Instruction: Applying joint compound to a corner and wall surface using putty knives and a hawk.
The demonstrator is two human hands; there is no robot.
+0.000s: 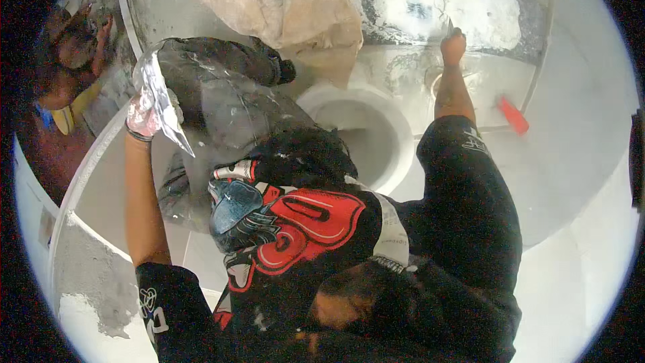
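My left hand (143, 115), smeared with white paste, is raised at the left, closed around a flat paste-coated metal plate (161, 97). The plate is tilted, with one corner pointing down toward my trousers. My right hand (454, 50) reaches far forward, its fingers closed on a small tool with a thin pointed blade (449, 27), which looks like a putty knife. The blade's tip is over a wide white plaster patch (430, 3) on a dark grey surface. Whether the tip touches the plaster I cannot tell.
A round white bucket-like rim (403, 138) stands in front of my body. A beige cloth or sack (316, 10) lies at the top centre. Right of my right forearm is a red flat-sided thing (514, 115). A curved pale edge (91, 161) borders a dark, cluttered area at far left.
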